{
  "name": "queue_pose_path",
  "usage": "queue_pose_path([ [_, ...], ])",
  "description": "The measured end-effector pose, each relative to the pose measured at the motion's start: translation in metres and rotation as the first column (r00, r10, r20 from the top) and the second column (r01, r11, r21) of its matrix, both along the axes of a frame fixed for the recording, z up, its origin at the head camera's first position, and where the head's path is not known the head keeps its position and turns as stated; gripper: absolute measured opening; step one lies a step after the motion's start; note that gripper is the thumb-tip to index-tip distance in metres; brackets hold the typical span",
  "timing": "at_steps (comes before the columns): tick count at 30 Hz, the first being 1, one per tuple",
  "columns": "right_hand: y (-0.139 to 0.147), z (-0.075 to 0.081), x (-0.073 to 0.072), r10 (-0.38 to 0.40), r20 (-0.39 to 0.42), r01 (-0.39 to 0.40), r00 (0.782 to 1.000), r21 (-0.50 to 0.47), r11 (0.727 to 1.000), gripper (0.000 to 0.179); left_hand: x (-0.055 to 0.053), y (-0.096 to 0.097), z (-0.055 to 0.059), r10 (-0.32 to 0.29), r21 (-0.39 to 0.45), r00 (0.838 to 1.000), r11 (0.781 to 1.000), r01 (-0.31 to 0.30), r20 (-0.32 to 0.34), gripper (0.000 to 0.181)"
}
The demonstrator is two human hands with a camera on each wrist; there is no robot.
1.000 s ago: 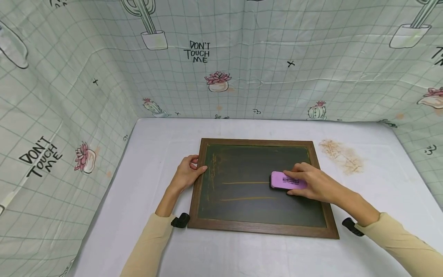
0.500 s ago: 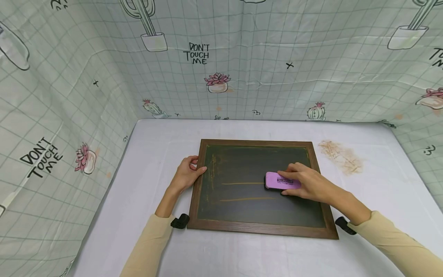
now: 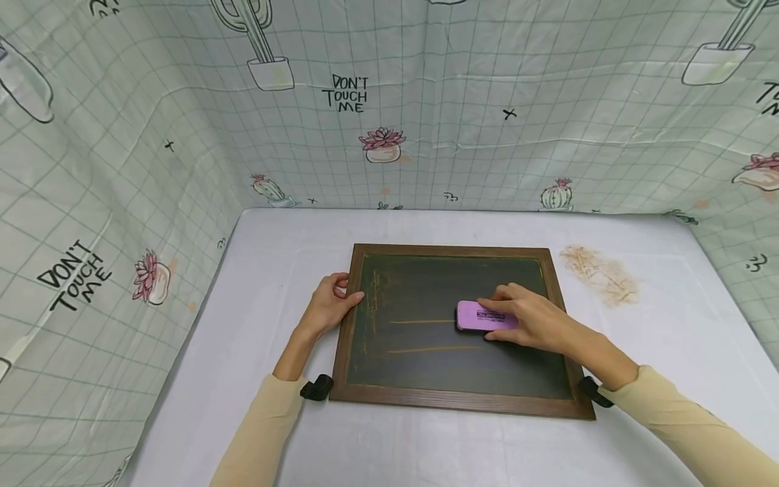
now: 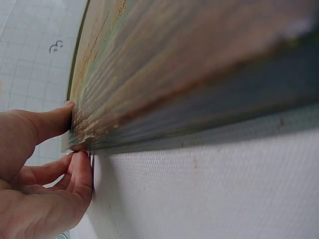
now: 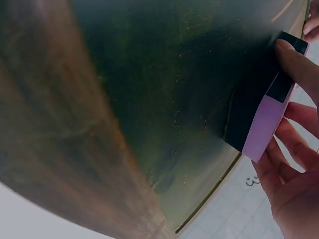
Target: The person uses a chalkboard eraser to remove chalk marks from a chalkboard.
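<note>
A chalkboard (image 3: 420, 284) in a brown wooden frame lies flat on the white table. Two yellowish chalk lines (image 3: 420, 322) cross its middle, and fainter smears show along its left side. My right hand (image 3: 529, 316) grips a purple eraser (image 3: 471, 316) with a black underside, thumb on one long side and fingers on the other. In the right wrist view the eraser (image 5: 261, 124) meets the dark board surface. At the board's left edge my left hand (image 3: 327, 304) pinches the frame, its thumb on top; the left wrist view shows the fingers (image 4: 82, 174) against the frame's outer side.
A patch of brownish dust (image 3: 599, 274) lies on the table (image 3: 262, 257) to the right of the board. Cloth (image 3: 450, 135) printed with cacti hangs behind and at both sides. A black wrist device (image 3: 318, 387) sits near the board's lower left corner.
My right hand has slid the eraser leftward over the board, along the upper chalk line, whose visible part is shorter now. The left hand and the board have stayed in place.
</note>
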State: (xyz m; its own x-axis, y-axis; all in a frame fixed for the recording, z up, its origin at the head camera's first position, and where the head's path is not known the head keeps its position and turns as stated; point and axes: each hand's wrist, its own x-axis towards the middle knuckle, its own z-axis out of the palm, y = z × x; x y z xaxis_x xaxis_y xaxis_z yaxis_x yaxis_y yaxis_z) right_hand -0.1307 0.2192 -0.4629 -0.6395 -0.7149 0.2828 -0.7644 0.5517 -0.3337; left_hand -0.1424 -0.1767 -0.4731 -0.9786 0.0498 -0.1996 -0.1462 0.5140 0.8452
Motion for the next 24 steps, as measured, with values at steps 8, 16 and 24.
queue_pose_path([
  [8,-0.008,0.001,-0.002,0.011,0.014,-0.011,1.0,0.007,1.0,0.056,0.002,-0.001,-0.001,-0.01,0.01,0.999,1.0,0.01,-0.053,0.061],
  [16,-0.017,0.0,-0.004,0.02,0.035,-0.021,0.999,0.028,0.999,0.056,0.0,0.0,0.0,-0.004,0.001,1.0,1.0,0.004,-0.018,0.059],
  [24,-0.028,0.0,-0.007,0.033,0.059,-0.035,0.998,0.03,0.999,0.056,0.0,0.001,0.001,0.0,-0.004,1.0,1.0,0.0,-0.016,0.06],
])
